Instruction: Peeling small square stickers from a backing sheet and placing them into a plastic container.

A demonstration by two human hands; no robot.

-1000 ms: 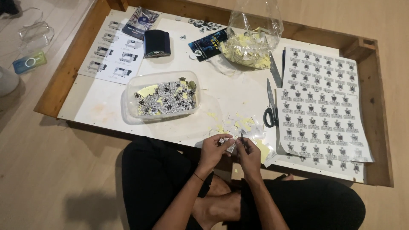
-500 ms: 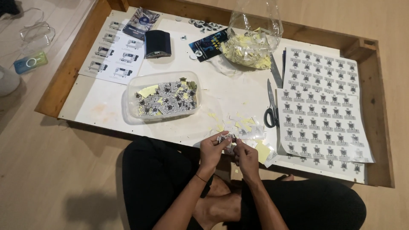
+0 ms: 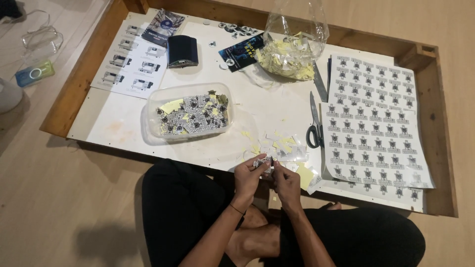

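**Small sticker pinched between both hands at the board's near edge**

A small black-and-white sticker (image 3: 261,163) was held at the near edge of the white board (image 3: 99,123), at about six o'clock in the view. It was pinched by the fingertips of the left hand (image 3: 249,175), whose thumb and forefinger were nearly closed on it. The right hand (image 3: 285,182) was brought against the same sticker from three o'clock, its fingertips pressed close together on the sticker's edge; how firmly it was gripped could not be told.

Just past the hands, toward twelve o'clock, yellow and white paper scraps (image 3: 277,146) were scattered on the board. A clear plastic tub (image 3: 190,112) filled with cut stickers was seen at ten o'clock from the hands. Scissors (image 3: 314,123) were laid at one o'clock, beside large printed sticker sheets (image 3: 371,123) at two o'clock. A clear bag of yellow scraps (image 3: 289,54) was placed at the far edge, at twelve o'clock.
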